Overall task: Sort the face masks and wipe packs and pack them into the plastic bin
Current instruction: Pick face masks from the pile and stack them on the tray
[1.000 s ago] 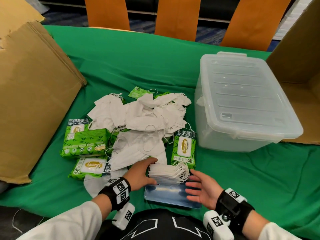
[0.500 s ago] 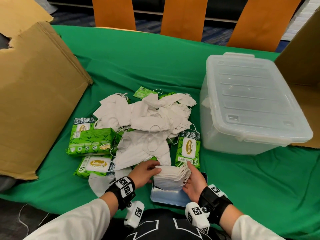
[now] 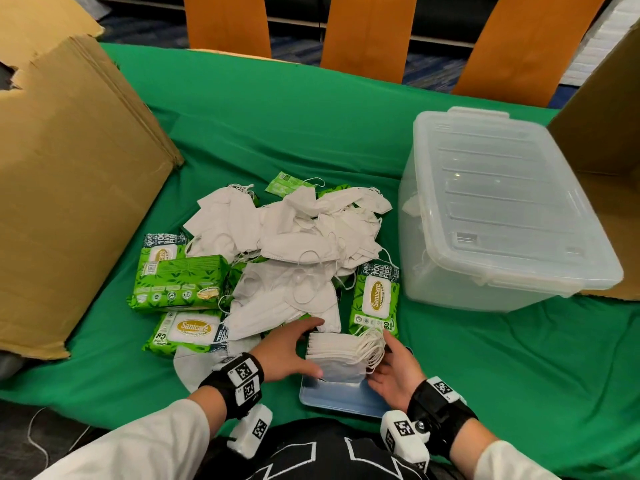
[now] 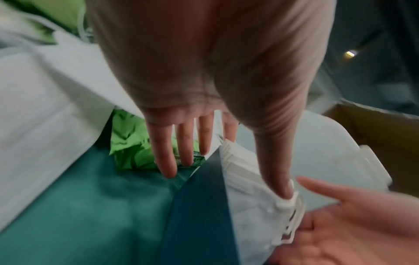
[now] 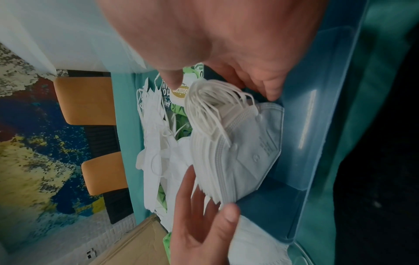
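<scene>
A stack of white face masks (image 3: 341,358) stands on edge on a shallow blue-tinted clear tray (image 3: 339,400) at the table's front edge. My left hand (image 3: 304,348) is at its left end, thumb on the near face (image 4: 278,179), straight fingers (image 4: 167,161) behind. My right hand (image 3: 388,365) presses its palm against the ear-loop end (image 5: 204,100). Loose masks (image 3: 294,244) are heaped in the middle, with green wipe packs (image 3: 180,282) (image 3: 188,330) (image 3: 375,299) around them. The clear plastic bin (image 3: 450,289) sits at the right with its lid on.
A large cardboard sheet (image 3: 69,202) leans on the left and an open cardboard box (image 3: 606,133) stands behind the bin. Orange chair backs (image 3: 367,32) line the far edge. Green cloth (image 3: 485,375) covers the table.
My right hand has come in from beside the tray to the stack's right end. The stack is now squeezed upright between both hands.
</scene>
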The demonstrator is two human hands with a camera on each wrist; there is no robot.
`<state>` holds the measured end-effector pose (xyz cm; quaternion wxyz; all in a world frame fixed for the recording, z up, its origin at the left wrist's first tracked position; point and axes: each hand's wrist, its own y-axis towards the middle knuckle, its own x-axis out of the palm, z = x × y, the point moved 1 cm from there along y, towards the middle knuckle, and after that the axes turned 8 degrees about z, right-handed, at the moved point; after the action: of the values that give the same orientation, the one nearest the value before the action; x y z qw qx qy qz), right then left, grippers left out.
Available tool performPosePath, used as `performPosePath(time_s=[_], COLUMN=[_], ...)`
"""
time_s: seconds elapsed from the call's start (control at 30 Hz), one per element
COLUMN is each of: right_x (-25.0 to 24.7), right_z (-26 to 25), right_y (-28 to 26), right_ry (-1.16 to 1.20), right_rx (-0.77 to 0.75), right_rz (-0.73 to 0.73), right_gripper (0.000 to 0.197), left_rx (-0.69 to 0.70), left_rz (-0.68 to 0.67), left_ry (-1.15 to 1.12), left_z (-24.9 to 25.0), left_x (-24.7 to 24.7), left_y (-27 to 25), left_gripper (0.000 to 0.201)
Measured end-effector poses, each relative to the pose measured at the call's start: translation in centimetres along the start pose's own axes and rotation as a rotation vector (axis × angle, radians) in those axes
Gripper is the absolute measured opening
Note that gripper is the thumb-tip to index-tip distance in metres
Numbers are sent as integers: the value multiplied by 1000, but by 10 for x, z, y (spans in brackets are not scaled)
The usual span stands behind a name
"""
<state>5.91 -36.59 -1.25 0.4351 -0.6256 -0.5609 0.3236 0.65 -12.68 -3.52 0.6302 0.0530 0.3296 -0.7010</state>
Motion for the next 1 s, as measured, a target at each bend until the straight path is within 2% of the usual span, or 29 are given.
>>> performPosePath(time_s=[0.07,0.2,0.3,0.53,0.67,0.8,0.9,1.0], right_x=[-2,-2,-1,5,6,7,7,9], right_z=[0,0,-3,-4,-1,5,6,6], right_y=[3,4,7,8,6,4,5,1], right_ry=[11,50,119,177,147,129,183,192], right_rx=[19,32,25,21,-3,35,11,-10], right_rz=[-9,-18,-28,-10,0,5,10,-9], right_gripper=[58,55,52,51,45,50,47,43], left_rx=[93,130,146,186,193,149,40,-29], left_rz=[-19,31,50,42,49,39,81,106], left_ry=[197,328,369,408,402,312,109,23], left_z=[1,4,4,3,1,0,0,-3], left_x=[1,4,3,6,8,8,7,5], left_y=[2,6,7,10,10,9,11,13], left_gripper=[100,78,70,71,70,80,65,52])
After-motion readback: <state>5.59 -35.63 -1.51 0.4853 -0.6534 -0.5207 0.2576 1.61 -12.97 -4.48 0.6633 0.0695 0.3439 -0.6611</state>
